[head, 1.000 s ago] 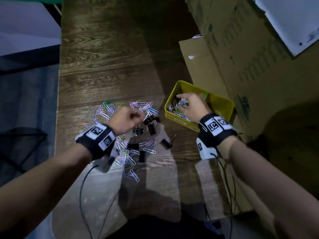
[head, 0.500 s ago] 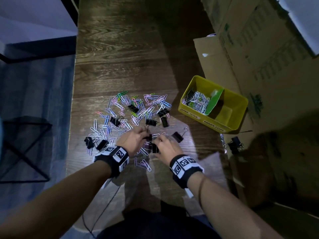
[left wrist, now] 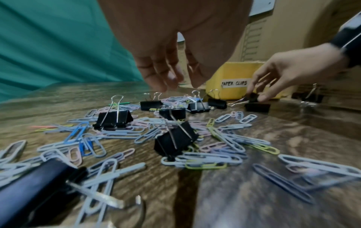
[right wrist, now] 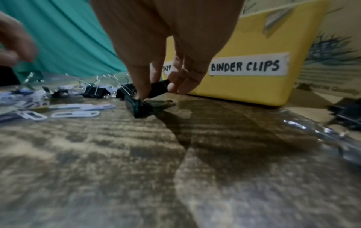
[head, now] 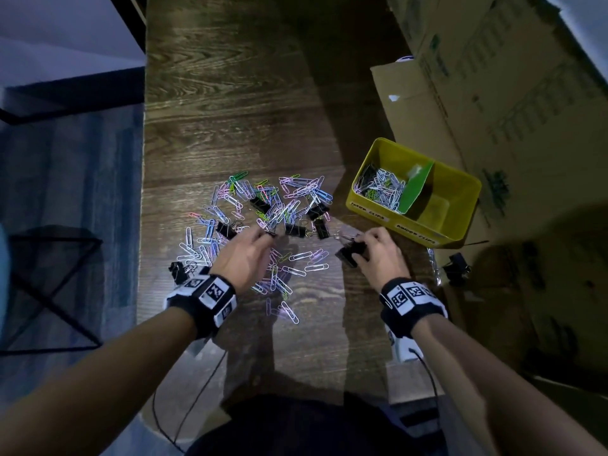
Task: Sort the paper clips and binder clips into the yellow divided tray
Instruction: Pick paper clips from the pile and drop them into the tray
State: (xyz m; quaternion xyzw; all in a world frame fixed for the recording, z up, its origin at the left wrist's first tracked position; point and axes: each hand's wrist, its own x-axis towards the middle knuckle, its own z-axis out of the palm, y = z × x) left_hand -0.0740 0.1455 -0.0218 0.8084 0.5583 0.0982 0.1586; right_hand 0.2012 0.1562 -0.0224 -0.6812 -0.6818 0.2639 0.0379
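Observation:
Coloured paper clips and black binder clips lie scattered on the wooden table. The yellow divided tray stands to the right; its left compartment holds paper clips behind a green divider. My right hand pinches a black binder clip just above the table, in front of the tray's "BINDER CLIPS" label. A second binder clip lies under the thumb. My left hand hovers over the pile, fingers loosely bent and holding nothing.
Cardboard boxes stand close behind and to the right of the tray. One binder clip and a clear plastic bag lie at the table's right edge. The left table edge drops to a blue floor with a black frame.
My right hand left the tray's paper clip compartment, came to the near pile, then moved right with a binder clip. My left hand shifted forward over the pile.

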